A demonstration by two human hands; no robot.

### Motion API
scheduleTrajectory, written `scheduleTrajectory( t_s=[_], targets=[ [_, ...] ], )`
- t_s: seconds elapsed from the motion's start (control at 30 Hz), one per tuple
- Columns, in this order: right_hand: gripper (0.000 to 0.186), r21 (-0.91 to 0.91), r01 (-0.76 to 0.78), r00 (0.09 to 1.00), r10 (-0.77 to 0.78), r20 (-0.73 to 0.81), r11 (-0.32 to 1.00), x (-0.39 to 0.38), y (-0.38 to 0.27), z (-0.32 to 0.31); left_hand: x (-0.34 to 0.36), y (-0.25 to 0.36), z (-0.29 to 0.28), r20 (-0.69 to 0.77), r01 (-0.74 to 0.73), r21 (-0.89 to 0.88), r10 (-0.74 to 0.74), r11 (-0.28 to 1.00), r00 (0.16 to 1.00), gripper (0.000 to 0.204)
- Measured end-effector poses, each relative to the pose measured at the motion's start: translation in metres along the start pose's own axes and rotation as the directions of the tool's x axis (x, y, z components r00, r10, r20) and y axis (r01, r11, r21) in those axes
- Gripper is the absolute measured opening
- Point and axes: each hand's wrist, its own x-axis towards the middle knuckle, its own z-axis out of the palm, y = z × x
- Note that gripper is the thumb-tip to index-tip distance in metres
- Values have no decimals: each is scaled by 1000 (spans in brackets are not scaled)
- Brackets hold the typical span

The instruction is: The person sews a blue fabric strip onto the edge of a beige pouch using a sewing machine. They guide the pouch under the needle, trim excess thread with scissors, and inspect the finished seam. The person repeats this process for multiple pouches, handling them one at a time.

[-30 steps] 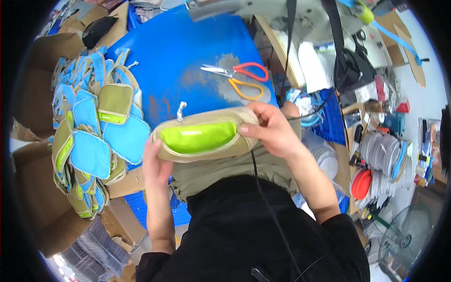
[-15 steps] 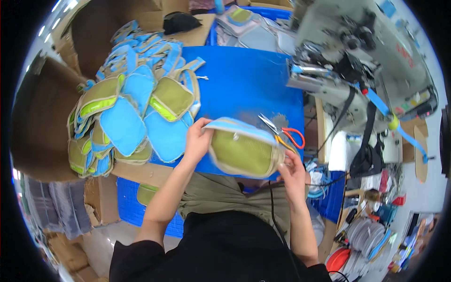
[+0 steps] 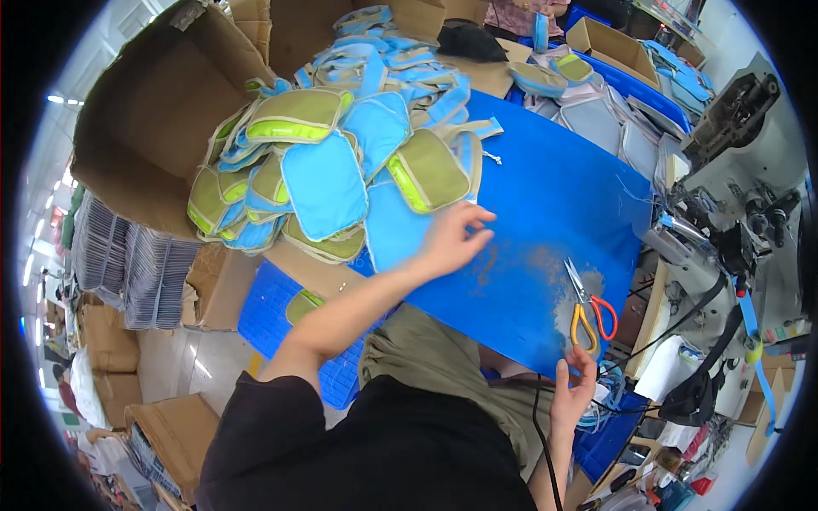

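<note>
My left hand (image 3: 457, 239) hovers over the blue tabletop (image 3: 545, 196), with nothing in its loosely bent fingers. It is beside the near right edge of a pile of flat blue and olive-green fabric pouches (image 3: 324, 192). One olive pouch (image 3: 429, 170) with beige edging and a lime strip lies just beyond it. My right hand (image 3: 576, 387) is by the table's near right edge, empty, thumb and fingers apart. Just above its fingertips lie scissors (image 3: 583, 307) with one red and one yellow handle loop, blades pointing away from me.
An open cardboard box (image 3: 153, 128) stands left of the pile. A sewing machine (image 3: 750, 204) stands at the right, with dark cables below. Beyond the table, a blue bin (image 3: 635, 75) holds grey and pink fabric pieces, and another person (image 3: 524, 17) is partly visible.
The olive and blue pouch that both hands held is out of them; where it went is unclear. My left hand has moved toward the pile. The view has turned left.
</note>
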Motion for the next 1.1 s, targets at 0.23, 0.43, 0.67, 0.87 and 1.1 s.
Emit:
scheduleTrajectory(
  t_s=[0.23, 0.43, 0.67, 0.87, 1.1],
  targets=[
    [28, -231, 158, 987, -161, 7, 960, 29, -5, 7, 81, -56, -84, -161, -115, 504, 224, 856, 961, 29],
    [26, -187, 151, 989, -147, 36, 971, 31, -24, 15, 200, -113, -81, -381, 90, 686, 251, 722, 890, 31],
    [28, -151, 55, 998, -60, -30, 987, 5, -1, -8, 250, -87, -129, -239, 141, 363, -54, 921, 970, 19],
    [24, -120, 24, 997, -33, -71, 992, 0, -14, -15, 219, 82, -201, -188, -224, -341, 167, 913, 968, 17],
    [34, -93, 543, 818, -551, -166, 835, 40, -124, -10, 88, 211, -154, 504, -216, -20, 196, 976, 841, 21]
  ],
)
